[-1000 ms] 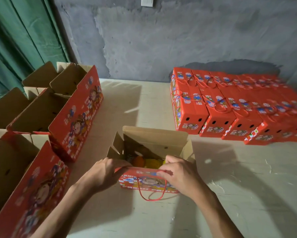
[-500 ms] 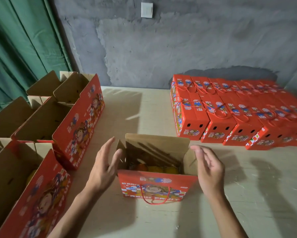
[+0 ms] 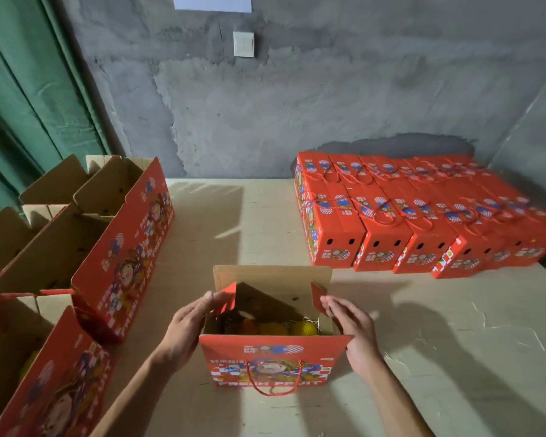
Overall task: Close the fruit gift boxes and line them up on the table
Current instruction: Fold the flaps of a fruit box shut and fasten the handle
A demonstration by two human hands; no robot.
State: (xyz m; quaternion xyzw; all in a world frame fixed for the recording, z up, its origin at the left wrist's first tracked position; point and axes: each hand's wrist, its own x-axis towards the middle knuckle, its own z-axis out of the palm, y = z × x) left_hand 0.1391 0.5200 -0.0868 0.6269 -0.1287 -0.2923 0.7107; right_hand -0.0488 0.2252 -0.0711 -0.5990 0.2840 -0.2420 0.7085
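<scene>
Open fruit gift box (image 3: 270, 361): lower centre of the frame, standing on the pale counter (image 3: 454, 357), red printed front panel facing the camera with a red cord handle (image 3: 273, 384) hanging down over it; rear lid flap (image 3: 273, 277) upright, plain brown inside. Contents: orange and yellow fruits (image 3: 275, 328) on straw-like packing (the darker item at the left of the interior cannot be identified). Left side flap (image 3: 228, 298): red, raised and tilted inward, with the left hand (image 3: 186, 332) against its outer face, fingers nearly straight and released, gripping nothing. Right side flap (image 3: 318, 296): red, likewise raised, with the right hand (image 3: 355, 334) just beside it, fingers extended and relaxed; whether the fingertips touch the flap cannot be told. Closed gift boxes (image 3: 423, 216): upper right of the frame, red, set side by side in tight rows against the grey wall (image 3: 297, 105), cord handles lying on their tops. Further open gift boxes (image 3: 85, 247): left edge of the frame, flaps up, brown interiors showing, well apart from the centre box. Green curtain (image 3: 28, 105): upper left. White switch plate (image 3: 243, 44): on the wall, upper centre.
</scene>
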